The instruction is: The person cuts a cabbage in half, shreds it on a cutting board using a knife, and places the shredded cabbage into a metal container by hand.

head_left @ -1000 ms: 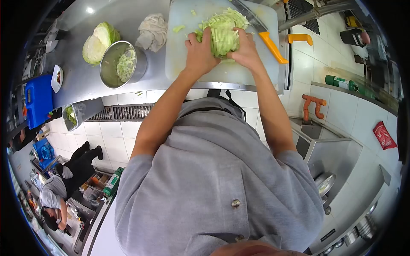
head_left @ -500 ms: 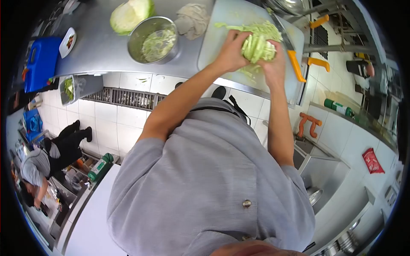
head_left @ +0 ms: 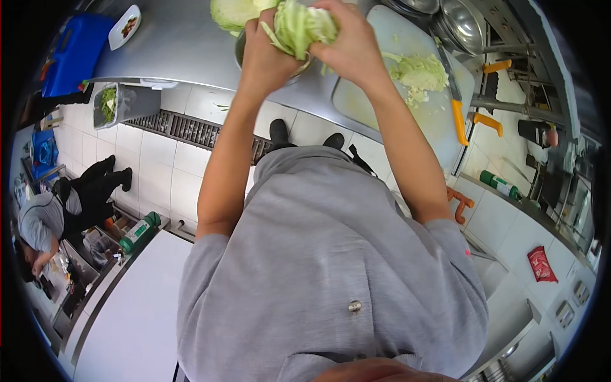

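Note:
Between my left hand [head_left: 266, 60] and my right hand [head_left: 349, 44], a bunch of shredded cabbage [head_left: 298, 28] is held up over the metal pot [head_left: 240, 51]. Both hands are closed round it from either side and hide most of the pot. Behind them lies a cut cabbage head [head_left: 235, 13], partly covered. On the white cutting board [head_left: 363, 105] to the right rests a heap of shredded cabbage [head_left: 419, 73]. A knife with an orange handle [head_left: 459, 121] lies along the board's right edge.
Metal bowls [head_left: 461, 25] stand behind the board. At the left are a white dish [head_left: 125, 27], a blue container [head_left: 76, 56] and a lined bin [head_left: 137, 103] below the counter. Another person [head_left: 48, 216] works at the far lower left. An orange handle [head_left: 488, 124] sticks out beyond the board.
My hands have lifted a bunch of shreds off the board and carried it left over the pot, leaving a smaller heap. The view has shifted to the right.

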Available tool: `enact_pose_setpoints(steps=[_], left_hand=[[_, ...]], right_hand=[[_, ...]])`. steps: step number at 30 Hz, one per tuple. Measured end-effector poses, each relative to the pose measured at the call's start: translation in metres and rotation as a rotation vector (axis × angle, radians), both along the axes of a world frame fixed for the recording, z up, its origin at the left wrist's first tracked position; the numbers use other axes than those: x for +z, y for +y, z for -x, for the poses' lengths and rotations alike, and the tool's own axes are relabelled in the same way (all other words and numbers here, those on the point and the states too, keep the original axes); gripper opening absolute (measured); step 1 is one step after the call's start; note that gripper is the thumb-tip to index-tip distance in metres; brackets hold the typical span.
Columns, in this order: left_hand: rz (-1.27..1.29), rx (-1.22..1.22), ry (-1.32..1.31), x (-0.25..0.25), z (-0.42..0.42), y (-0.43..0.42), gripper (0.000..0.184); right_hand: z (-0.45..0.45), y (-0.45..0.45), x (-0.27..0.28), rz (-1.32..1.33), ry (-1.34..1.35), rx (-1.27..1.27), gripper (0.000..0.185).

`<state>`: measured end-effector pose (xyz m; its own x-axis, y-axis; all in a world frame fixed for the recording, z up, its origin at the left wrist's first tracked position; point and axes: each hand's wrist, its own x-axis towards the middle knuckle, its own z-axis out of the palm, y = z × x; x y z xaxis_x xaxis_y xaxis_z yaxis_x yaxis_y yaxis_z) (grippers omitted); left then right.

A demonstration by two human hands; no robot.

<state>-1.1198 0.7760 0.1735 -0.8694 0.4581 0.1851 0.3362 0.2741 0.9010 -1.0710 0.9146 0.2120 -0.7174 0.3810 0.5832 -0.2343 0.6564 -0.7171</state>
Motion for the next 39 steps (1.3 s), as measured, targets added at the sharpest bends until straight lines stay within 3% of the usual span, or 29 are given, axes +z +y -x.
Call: enact_pose_setpoints(steps=[1,2,6,8,10,11,14,15,16,17,19,20,21,22,23,25,26,28,30,34,35,39], left_hand=[[0.173,0.033,0.206,-0.016,0.007,-0.014,0.079],[0.175,0.045,0.204,-0.018,0.013,-0.021,0.079],[0.304,0.006,0.141,-0.024,0.023,-0.041,0.079],[0.412,-0.069,0.037,-0.019,0.030,-0.046,0.067],[0.373,-0.050,0.050,-0.019,0.031,-0.051,0.062],[0.331,-0.037,0.068,-0.018,0.032,-0.052,0.057],[0.369,-0.099,0.009,-0.013,0.033,-0.051,0.055],[0.381,-0.122,-0.009,-0.012,0.033,-0.050,0.054],[0.441,-0.109,0.143,-0.010,0.030,-0.049,0.056],[0.487,-0.106,0.301,-0.011,0.028,-0.044,0.058],[0.785,-0.190,0.327,-0.030,0.028,-0.034,0.062],[1.043,-0.242,0.254,-0.035,0.027,-0.022,0.067],[0.936,-0.282,0.301,-0.072,0.036,-0.025,0.069],[0.938,-0.371,0.331,-0.076,0.045,-0.027,0.069],[0.947,-0.452,0.360,-0.073,0.052,-0.028,0.070],[0.895,-0.478,0.266,-0.037,0.049,-0.032,0.068],[0.847,-0.493,0.156,-0.015,0.047,-0.030,0.066],[0.804,-0.484,0.211,0.018,0.039,-0.017,0.063],[0.748,-0.467,0.255,0.029,0.032,0.006,0.059],[1.011,-0.300,0.276,0.020,0.025,0.032,0.056],[1.108,-0.252,0.285,0.019,0.023,0.031,0.056],[1.325,-0.119,0.231,0.031,0.025,0.017,0.061]], right_hand=[[0.008,0.003,-0.010,-0.073,-0.331,0.164,0.036],[0.016,0.006,-0.020,-0.151,-0.662,0.327,0.056],[0.049,-0.003,-0.030,-0.151,-0.661,0.531,0.054],[0.054,-0.005,-0.020,-0.150,-0.728,0.505,0.043],[0.058,-0.007,-0.012,-0.057,-0.604,0.538,0.029],[0.065,-0.003,-0.006,-0.055,-0.601,0.535,0.029],[0.071,0.010,-0.007,-0.010,-0.919,0.662,0.051],[0.061,0.010,-0.023,-0.071,-0.746,0.518,0.040],[0.053,0.015,-0.037,-0.134,-0.571,0.362,0.031],[0.043,0.023,-0.039,-0.134,-0.569,0.322,0.031],[0.007,0.057,-0.040,0.107,-0.639,0.238,0.036],[-0.014,0.081,-0.047,0.099,-0.642,0.175,0.036],[-0.035,0.102,-0.055,0.060,-0.628,0.064,0.034],[-0.051,0.121,-0.063,0.027,-0.606,-0.034,0.032],[-0.067,0.146,-0.069,0.030,-0.594,-0.063,0.032],[-0.092,0.193,-0.085,-0.324,-0.633,-0.454,0.038],[-0.092,0.208,-0.093,-0.306,-0.627,-0.480,0.038],[-0.101,0.234,-0.111,-0.257,-0.799,-0.551,0.058],[-0.101,0.227,-0.132,-0.265,-0.866,-0.540,0.062],[-0.106,0.186,-0.111,-0.194,-0.881,-0.414,0.065],[-0.108,0.195,-0.118,-0.071,-0.776,-0.368,0.064],[-0.116,0.236,-0.115,-0.088,-0.742,-0.349,0.065]])
